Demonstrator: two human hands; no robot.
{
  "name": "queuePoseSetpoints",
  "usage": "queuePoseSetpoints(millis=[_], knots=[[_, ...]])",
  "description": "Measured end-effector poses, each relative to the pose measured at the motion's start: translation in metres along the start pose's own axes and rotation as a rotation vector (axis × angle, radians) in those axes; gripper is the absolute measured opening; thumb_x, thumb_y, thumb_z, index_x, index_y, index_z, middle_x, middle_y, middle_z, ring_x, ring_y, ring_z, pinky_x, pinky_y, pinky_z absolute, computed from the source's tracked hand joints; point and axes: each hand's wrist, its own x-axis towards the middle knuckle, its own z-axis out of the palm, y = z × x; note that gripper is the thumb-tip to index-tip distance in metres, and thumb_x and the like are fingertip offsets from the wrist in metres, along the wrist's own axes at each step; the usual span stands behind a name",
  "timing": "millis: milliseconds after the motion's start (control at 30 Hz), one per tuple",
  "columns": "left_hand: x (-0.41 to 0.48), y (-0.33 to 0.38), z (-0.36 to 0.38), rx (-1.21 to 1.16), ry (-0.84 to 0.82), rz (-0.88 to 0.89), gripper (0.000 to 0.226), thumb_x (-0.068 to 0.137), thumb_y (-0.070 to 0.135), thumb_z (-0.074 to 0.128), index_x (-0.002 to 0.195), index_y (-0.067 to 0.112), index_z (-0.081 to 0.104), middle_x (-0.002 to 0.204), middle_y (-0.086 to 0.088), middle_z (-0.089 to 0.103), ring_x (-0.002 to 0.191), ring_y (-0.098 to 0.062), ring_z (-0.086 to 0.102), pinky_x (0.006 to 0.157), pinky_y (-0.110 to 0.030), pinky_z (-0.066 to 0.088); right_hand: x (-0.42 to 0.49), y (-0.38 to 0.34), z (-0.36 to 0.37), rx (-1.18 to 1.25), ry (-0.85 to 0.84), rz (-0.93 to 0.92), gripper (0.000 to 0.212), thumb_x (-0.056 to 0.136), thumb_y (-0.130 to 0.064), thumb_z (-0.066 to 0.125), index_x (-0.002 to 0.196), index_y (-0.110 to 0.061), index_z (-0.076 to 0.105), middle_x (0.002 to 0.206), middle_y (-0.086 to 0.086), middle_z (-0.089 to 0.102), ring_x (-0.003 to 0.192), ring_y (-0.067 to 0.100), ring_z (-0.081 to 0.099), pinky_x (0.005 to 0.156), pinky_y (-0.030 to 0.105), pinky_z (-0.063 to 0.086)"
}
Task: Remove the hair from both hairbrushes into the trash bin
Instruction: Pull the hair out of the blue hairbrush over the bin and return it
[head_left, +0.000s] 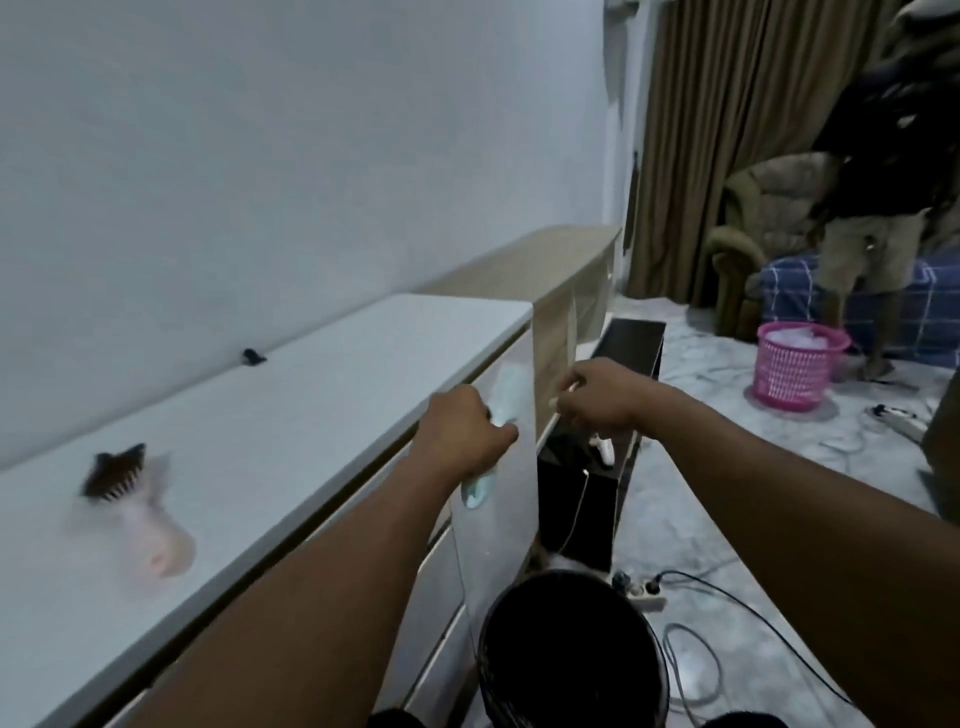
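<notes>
My left hand (462, 434) is closed around a pale teal hairbrush (506, 397), held upright beyond the end of the white dresser (291, 410); its handle shows below my fist. My right hand (597, 397) is just right of the brush with fingers pinched together; whether hair is between them is too blurred to tell. A pink hairbrush (137, 506) with dark bristles and hair lies on the dresser top at the left. The black trash bin (569, 649) stands on the floor below my hands.
A small dark object (253, 357) lies by the wall on the dresser. A black stand (587, 488), a power strip (641, 592) and cables are on the floor. A pink basket (800, 364) and a standing person (883, 208) are at far right.
</notes>
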Motion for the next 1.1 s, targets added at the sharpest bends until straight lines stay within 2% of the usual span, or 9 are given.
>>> queuePoseSetpoints(millis=[133, 267, 467, 533, 667, 800, 867, 1000, 1100], knots=[[-0.011, 0.013, -0.063, 0.05, 0.125, -0.01, 0.039, 0.072, 0.048, 0.071, 0.085, 0.013, 0.064, 0.077, -0.002, 0.063, 0.069, -0.019, 0.059, 0.047, -0.025, 0.032, -0.017, -0.057, -0.016, 0.008, 0.013, -0.08, 0.038, 0.091, -0.02, 0.063, 0.125, -0.007, 0.058, 0.092, 0.008, 0.065, 0.079, 0.02, 0.062, 0.071, 0.036, 0.05], [-0.021, 0.008, -0.116, 0.101, 0.214, -0.041, 0.033, 0.071, 0.048, 0.065, 0.084, 0.018, 0.061, 0.079, 0.002, 0.064, 0.071, -0.018, 0.062, 0.052, -0.026, 0.037, -0.02, -0.103, -0.018, 0.027, 0.018, -0.173, 0.039, 0.09, -0.026, 0.065, 0.125, -0.014, 0.055, 0.106, 0.01, 0.068, 0.095, 0.023, 0.07, 0.073, 0.036, 0.055], [-0.03, -0.031, -0.163, 0.188, 0.306, -0.137, 0.033, 0.074, 0.05, 0.061, 0.086, 0.02, 0.057, 0.078, 0.004, 0.061, 0.072, -0.019, 0.062, 0.057, -0.028, 0.041, -0.014, -0.16, 0.004, 0.046, 0.0, -0.263, 0.037, 0.089, -0.028, 0.068, 0.122, -0.017, 0.057, 0.107, 0.013, 0.069, 0.099, 0.025, 0.071, 0.071, 0.035, 0.053], [-0.032, -0.05, -0.172, 0.202, 0.32, -0.201, 0.034, 0.075, 0.051, 0.058, 0.088, 0.019, 0.057, 0.08, 0.003, 0.061, 0.073, -0.021, 0.061, 0.06, -0.03, 0.043, -0.008, -0.175, 0.019, 0.047, -0.03, -0.287, 0.037, 0.088, -0.027, 0.067, 0.122, -0.017, 0.058, 0.109, 0.014, 0.07, 0.091, 0.024, 0.069, 0.069, 0.033, 0.05], [-0.033, -0.092, -0.182, 0.226, 0.307, -0.336, 0.038, 0.076, 0.05, 0.057, 0.097, 0.018, 0.056, 0.092, 0.0, 0.063, 0.082, -0.024, 0.063, 0.068, -0.033, 0.048, 0.013, -0.199, 0.055, 0.027, -0.09, -0.318, 0.035, 0.087, -0.029, 0.067, 0.119, -0.018, 0.058, 0.097, 0.01, 0.069, 0.083, 0.021, 0.063, 0.066, 0.032, 0.049], [-0.033, -0.132, -0.179, 0.244, 0.261, -0.44, 0.033, 0.079, 0.047, 0.057, 0.097, 0.02, 0.051, 0.082, 0.004, 0.053, 0.08, -0.024, 0.058, 0.065, -0.031, 0.041, 0.039, -0.213, 0.096, -0.02, -0.14, -0.327, 0.034, 0.086, -0.033, 0.067, 0.117, -0.022, 0.059, 0.101, 0.011, 0.069, 0.093, 0.026, 0.067, 0.066, 0.032, 0.051], [-0.03, -0.146, -0.173, 0.252, 0.223, -0.458, 0.031, 0.08, 0.045, 0.057, 0.096, 0.02, 0.051, 0.085, 0.003, 0.055, 0.08, -0.023, 0.058, 0.063, -0.03, 0.041, 0.05, -0.216, 0.116, -0.044, -0.17, -0.33, 0.034, 0.087, -0.033, 0.067, 0.118, -0.022, 0.059, 0.101, 0.009, 0.067, 0.091, 0.026, 0.066, 0.064, 0.031, 0.05], [-0.024, -0.166, -0.158, 0.274, 0.169, -0.466, 0.024, 0.083, 0.04, 0.057, 0.092, 0.019, 0.049, 0.088, 0.001, 0.054, 0.079, -0.022, 0.054, 0.065, -0.029, 0.039, 0.072, -0.217, 0.153, -0.098, -0.224, -0.324, 0.036, 0.086, -0.034, 0.067, 0.119, -0.022, 0.059, 0.108, 0.007, 0.064, 0.099, 0.026, 0.068, 0.065, 0.03, 0.052], [-0.02, -0.175, -0.149, 0.297, 0.136, -0.466, 0.02, 0.084, 0.034, 0.059, 0.093, 0.019, 0.05, 0.091, -0.001, 0.057, 0.084, -0.023, 0.056, 0.067, -0.028, 0.038, 0.085, -0.216, 0.172, -0.113, -0.249, -0.333, 0.036, 0.087, -0.033, 0.067, 0.12, -0.021, 0.059, 0.104, 0.004, 0.063, 0.09, 0.023, 0.065, 0.067, 0.03, 0.052]])
